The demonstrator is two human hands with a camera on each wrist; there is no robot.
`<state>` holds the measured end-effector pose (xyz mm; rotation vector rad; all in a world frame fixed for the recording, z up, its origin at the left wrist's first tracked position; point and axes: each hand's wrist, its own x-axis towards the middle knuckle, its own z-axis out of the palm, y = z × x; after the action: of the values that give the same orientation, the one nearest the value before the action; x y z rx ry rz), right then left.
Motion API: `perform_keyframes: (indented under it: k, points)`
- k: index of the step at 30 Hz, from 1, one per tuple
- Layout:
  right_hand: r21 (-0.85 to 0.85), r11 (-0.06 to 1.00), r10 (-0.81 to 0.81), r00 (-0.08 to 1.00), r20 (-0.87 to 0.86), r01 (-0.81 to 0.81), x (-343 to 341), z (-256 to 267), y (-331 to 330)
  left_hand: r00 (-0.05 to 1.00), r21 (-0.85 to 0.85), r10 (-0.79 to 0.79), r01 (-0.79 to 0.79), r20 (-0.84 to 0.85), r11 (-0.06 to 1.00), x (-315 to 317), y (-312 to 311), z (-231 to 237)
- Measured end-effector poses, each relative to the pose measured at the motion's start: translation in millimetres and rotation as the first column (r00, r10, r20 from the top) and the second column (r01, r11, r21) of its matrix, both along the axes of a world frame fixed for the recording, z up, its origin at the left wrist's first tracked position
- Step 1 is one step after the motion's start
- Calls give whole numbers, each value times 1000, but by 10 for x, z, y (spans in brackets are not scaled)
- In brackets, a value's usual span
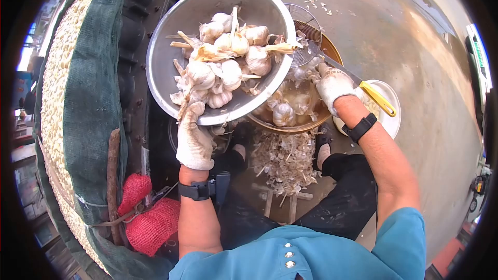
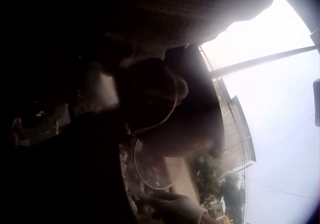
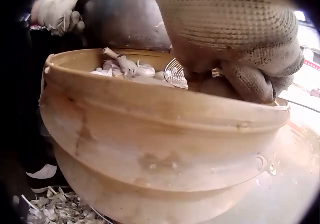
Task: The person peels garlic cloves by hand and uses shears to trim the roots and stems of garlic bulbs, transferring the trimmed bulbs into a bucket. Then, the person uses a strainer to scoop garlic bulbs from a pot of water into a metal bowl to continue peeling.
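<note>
My gloved left hand [image 1: 193, 140] grips the near rim of a metal bowl [image 1: 171, 91], its fingers curled under the bowl's edge in the right wrist view. Whole garlic bulbs [image 1: 201, 75] with dry stems fill the bowl, which is held over the left part of a tan tub [image 3: 165, 119]. Reaching over the tub's right rim, my gloved right hand [image 1: 334, 87] has bent fingers [image 3: 245, 81] down among garlic bulbs [image 1: 283, 114] in the tub. I cannot tell whether it holds one. A wire skimmer [image 1: 306, 31] with a yellow handle [image 1: 377, 98] lies across the tub beside that hand.
A white bucket [image 1: 390, 93] stands right of the tub. Garlic skins [image 1: 282, 161] are heaped between the person's feet. On the left are a green mesh cover [image 1: 93, 83] beside pale garlic cloves [image 1: 65, 72], a stick [image 1: 113, 176] and a red net bag [image 1: 153, 225].
</note>
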<state>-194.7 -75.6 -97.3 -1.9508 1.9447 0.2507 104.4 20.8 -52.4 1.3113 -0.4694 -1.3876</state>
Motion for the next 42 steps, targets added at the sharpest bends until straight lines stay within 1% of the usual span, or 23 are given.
perform_keyframes:
  k: [3,6,13,14,16,17,19,21,22,24,25,27,28,29,31,32,34,36,37,38,39,41,42]
  points:
    - [-44,999,-14,999,29,16,103,-39,-61,999,11,10,-9,-35,1000,1,-12,-3]
    - [40,999,20,999,40,-22,132,-138,-157,999,8,5,-4,-34,1000,29,2,-25]
    - [-1,1000,12,991,133,-12,60,332,-42,999,-20,-31,30,-38,999,4,-8,46]
    - [-1,998,-61,971,232,63,49,484,-32,999,-27,-37,36,-39,999,0,-1,68]
    - [11,980,-184,883,432,199,7,659,-39,999,-33,-23,22,-49,999,4,12,53]
    - [-59,982,-129,868,479,178,-6,753,-77,998,-38,-10,8,-60,999,6,13,34]
    - [-83,964,-141,749,647,253,78,1104,-87,999,-33,-12,11,-45,999,10,9,22]
    - [-250,930,-31,734,678,270,258,1551,-34,999,-34,-6,4,-42,999,-9,4,45]
    - [-252,929,-31,734,678,271,350,1690,-7,999,-35,-7,5,-42,999,-10,6,51]
    - [-442,867,211,635,743,229,521,1861,46,996,-63,-51,46,-79,997,0,9,49]
    - [-443,867,212,636,743,229,597,1881,84,995,-64,-52,47,-80,997,4,8,41]
    - [-327,909,183,457,870,258,703,1899,134,995,-43,-51,48,-89,998,17,4,24]
    - [-335,934,269,374,887,123,680,1802,132,995,-42,-48,44,-87,998,2,1,46]
    - [-314,948,268,404,875,51,704,1691,127,996,-46,-29,25,-82,999,-31,-3,87]
    - [-166,984,115,462,879,70,679,1588,155,997,-47,-12,8,-80,999,-28,2,90]
    - [-165,984,115,465,878,68,645,1529,174,997,-35,-36,34,-62,999,4,3,58]
    - [10,974,-98,379,920,227,538,1360,216,998,-21,-56,55,-42,998,19,3,20]
    - [101,933,-291,561,775,344,361,1001,215,994,-74,-29,21,-107,997,3,-1,6]
    - [141,969,-247,740,626,205,291,751,227,994,-74,-29,21,-103,997,13,-5,5]
    - [35,996,-87,831,550,81,308,640,306,994,-62,-29,23,-103,998,12,-4,3]
    - [-55,997,75,890,449,-56,330,567,410,994,-49,-29,24,-104,998,3,0,-1]
    - [54,982,172,971,167,-183,485,436,500,993,-65,-38,30,-114,997,25,0,-48]
    - [140,984,80,978,194,-108,570,338,529,991,-81,-49,39,-121,996,35,-5,-61]
